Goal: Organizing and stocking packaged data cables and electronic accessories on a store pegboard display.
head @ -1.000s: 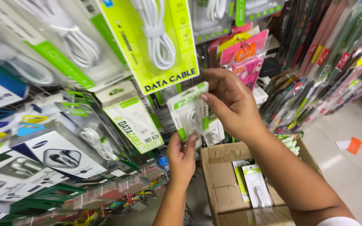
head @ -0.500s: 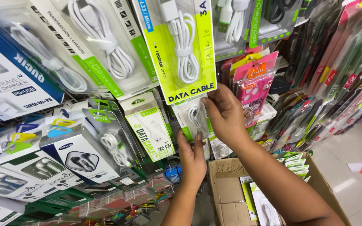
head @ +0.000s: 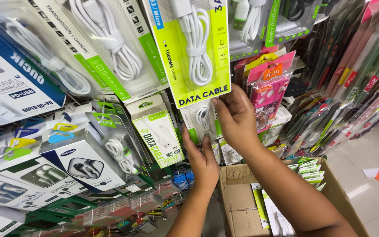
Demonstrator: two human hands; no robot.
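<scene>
The small cable pack (head: 202, 120) is clear glossy plastic over a green and white card, with smooth white cord inside. The large hanging pack (head: 192, 48) above it has the same shiny blister on lime card. The box (head: 237, 206), near right, is rough matt brown cardboard. The floor (head: 369, 193), far right, is smooth, pale, glossy tile.

The small cable pack (head: 202, 119) is half covered: its top slips behind the big lime-green cable card (head: 194, 52), and the right hand (head: 237, 118) hides its right edge. The left hand (head: 203, 160) masks the bottom corner. The cardboard box (head: 237, 197) runs off the lower edge, its contents perhaps more packs.
</scene>
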